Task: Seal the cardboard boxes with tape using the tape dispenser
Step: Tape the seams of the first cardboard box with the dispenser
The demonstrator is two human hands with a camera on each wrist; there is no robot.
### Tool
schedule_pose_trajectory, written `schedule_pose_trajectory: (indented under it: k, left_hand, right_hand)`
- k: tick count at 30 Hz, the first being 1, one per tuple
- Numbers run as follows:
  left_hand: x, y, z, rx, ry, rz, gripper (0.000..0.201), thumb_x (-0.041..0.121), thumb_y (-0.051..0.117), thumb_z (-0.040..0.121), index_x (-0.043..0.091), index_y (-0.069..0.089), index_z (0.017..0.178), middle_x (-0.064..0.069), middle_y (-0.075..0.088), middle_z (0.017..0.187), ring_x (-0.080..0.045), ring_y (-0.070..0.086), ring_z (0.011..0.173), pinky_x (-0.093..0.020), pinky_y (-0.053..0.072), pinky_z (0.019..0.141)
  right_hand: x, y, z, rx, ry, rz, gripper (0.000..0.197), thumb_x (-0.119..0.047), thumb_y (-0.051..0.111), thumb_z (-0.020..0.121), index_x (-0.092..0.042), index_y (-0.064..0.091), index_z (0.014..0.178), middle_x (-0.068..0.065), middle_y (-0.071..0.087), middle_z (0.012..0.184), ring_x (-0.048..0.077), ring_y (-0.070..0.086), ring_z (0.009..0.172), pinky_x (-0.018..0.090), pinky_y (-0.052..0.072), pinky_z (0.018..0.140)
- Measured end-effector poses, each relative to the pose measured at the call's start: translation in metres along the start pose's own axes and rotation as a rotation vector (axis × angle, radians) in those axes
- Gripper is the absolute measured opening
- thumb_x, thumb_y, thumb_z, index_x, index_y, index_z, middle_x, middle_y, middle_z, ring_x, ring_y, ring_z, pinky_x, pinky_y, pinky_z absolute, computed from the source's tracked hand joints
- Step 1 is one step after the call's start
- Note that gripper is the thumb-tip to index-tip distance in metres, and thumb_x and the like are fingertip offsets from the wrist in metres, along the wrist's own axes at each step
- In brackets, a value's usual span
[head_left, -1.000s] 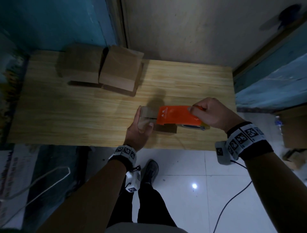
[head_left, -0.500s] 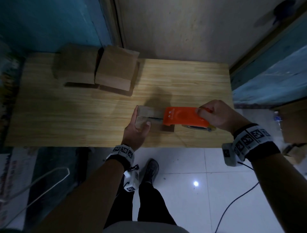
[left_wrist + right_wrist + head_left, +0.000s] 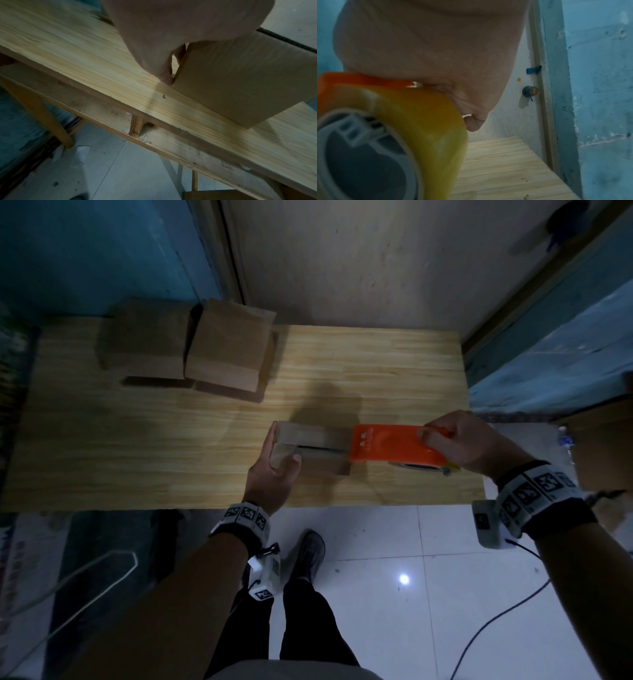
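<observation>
A small cardboard box (image 3: 317, 448) (image 3: 243, 81) lies near the front edge of the wooden table (image 3: 137, 440), its top seam showing as a dark slit. My left hand (image 3: 277, 463) grips the box's left end, thumb on top. My right hand (image 3: 459, 445) holds the orange tape dispenser (image 3: 390, 445) (image 3: 359, 81) by its right end. The dispenser's nose sits at the box's right edge. The yellowish tape roll (image 3: 426, 121) shows in the right wrist view. Whether tape lies on the box I cannot tell.
Two larger cardboard boxes (image 3: 147, 344) (image 3: 229, 350) stand side by side at the table's back left. A wall and door frame (image 3: 342, 261) rise behind the table. The white tiled floor (image 3: 394, 577), a cable (image 3: 496, 618) and my feet are below the front edge.
My right hand has drawn the dispenser rightward along the box top, from over its middle to its right edge. My left hand has kept its hold on the left end.
</observation>
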State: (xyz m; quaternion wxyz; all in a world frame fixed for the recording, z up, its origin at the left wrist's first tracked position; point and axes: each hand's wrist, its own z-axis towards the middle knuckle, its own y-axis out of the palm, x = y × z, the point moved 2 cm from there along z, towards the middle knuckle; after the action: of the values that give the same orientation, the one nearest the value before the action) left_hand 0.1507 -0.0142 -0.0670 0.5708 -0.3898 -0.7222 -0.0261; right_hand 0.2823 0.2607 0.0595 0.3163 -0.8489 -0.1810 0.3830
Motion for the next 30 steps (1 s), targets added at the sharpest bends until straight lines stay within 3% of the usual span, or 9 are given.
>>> schedule_pose_trajectory:
  k: [3,6,10,13,17,21,24,26,30]
  left_hand:
    - [0.002,0.0,-0.002,-0.009,0.027,0.017,0.072,0.031,0.054,0.098,0.029,0.012,0.156,0.009,0.052,0.12,0.0,0.04,0.033,-0.011,0.033,0.035]
    - [0.003,-0.001,-0.001,-0.002,0.045,0.04,0.072,0.032,0.054,0.098,0.028,0.012,0.156,0.006,0.052,0.119,-0.002,0.044,0.043,-0.013,0.044,0.041]
    - [-0.001,0.0,0.0,-0.012,0.032,0.036,0.073,0.035,0.055,0.097,0.032,0.011,0.156,0.021,0.052,0.099,-0.009,0.046,0.043,-0.015,0.042,0.04]
    - [-0.002,-0.001,0.001,-0.011,0.025,0.027,0.073,0.034,0.055,0.097,0.031,0.012,0.156,0.013,0.061,0.084,-0.004,0.047,0.042,-0.014,0.04,0.038]
    - [-0.001,0.0,0.002,-0.008,0.056,0.034,0.072,0.031,0.056,0.097,0.029,0.014,0.156,0.01,0.053,0.111,0.001,0.045,0.039,-0.012,0.041,0.04]
    - [-0.005,0.001,0.003,-0.01,0.054,0.045,0.072,0.034,0.056,0.097,0.033,0.014,0.155,0.006,0.049,0.137,0.006,0.053,0.066,-0.005,0.047,0.055]
    - [-0.004,0.003,0.003,-0.027,0.019,0.047,0.072,0.037,0.055,0.097,0.036,0.013,0.155,-0.004,0.05,0.143,0.0,0.055,0.06,-0.014,0.048,0.055]
    - [0.001,0.004,0.001,-0.036,0.01,0.05,0.071,0.036,0.053,0.097,0.035,0.012,0.155,0.002,0.052,0.136,-0.006,0.051,0.054,-0.018,0.049,0.048]
    - [0.006,0.002,0.0,-0.046,-0.038,0.058,0.071,0.034,0.053,0.097,0.039,0.012,0.154,0.019,0.04,0.123,-0.005,0.054,0.064,-0.024,0.051,0.055]
  right_hand:
    - [0.011,-0.001,-0.003,0.0,0.032,0.001,0.034,-0.037,0.057,0.098,-0.009,0.076,0.096,0.011,0.074,0.079,0.024,0.071,0.067,0.042,0.059,0.07]
    - [0.019,-0.002,-0.005,-0.002,0.047,0.016,0.032,-0.038,0.057,0.098,-0.013,0.074,0.088,0.01,0.073,0.077,0.024,0.071,0.066,0.044,0.06,0.071]
    - [0.025,-0.001,-0.008,-0.009,0.029,0.022,0.036,-0.038,0.055,0.099,-0.01,0.073,0.084,0.012,0.072,0.075,0.026,0.071,0.067,0.047,0.059,0.072]
    - [0.03,0.0,-0.008,-0.006,0.033,0.023,0.039,-0.036,0.056,0.099,-0.005,0.073,0.085,0.013,0.072,0.074,0.027,0.07,0.065,0.048,0.059,0.071]
    - [0.037,0.002,-0.01,-0.04,0.052,0.025,0.039,-0.033,0.055,0.1,-0.002,0.071,0.083,0.017,0.071,0.076,0.032,0.07,0.067,0.05,0.06,0.07]
    - [0.035,0.004,-0.006,-0.127,0.117,0.023,0.038,-0.027,0.054,0.1,0.005,0.067,0.084,0.021,0.07,0.077,0.037,0.07,0.074,0.035,0.056,0.065]
    - [0.03,0.002,-0.002,-0.178,0.167,-0.083,0.055,-0.057,0.051,0.093,-0.006,0.068,0.085,0.013,0.072,0.076,0.029,0.072,0.07,0.032,0.056,0.07]
    - [0.028,-0.002,-0.001,-0.205,0.187,-0.178,0.066,-0.075,0.046,0.081,-0.014,0.069,0.087,0.007,0.073,0.079,0.02,0.073,0.07,0.033,0.059,0.074]
    - [0.021,-0.008,0.005,-0.227,0.147,-0.297,0.053,-0.074,0.054,0.083,-0.024,0.072,0.086,-0.001,0.073,0.083,0.012,0.069,0.074,0.028,0.054,0.072]
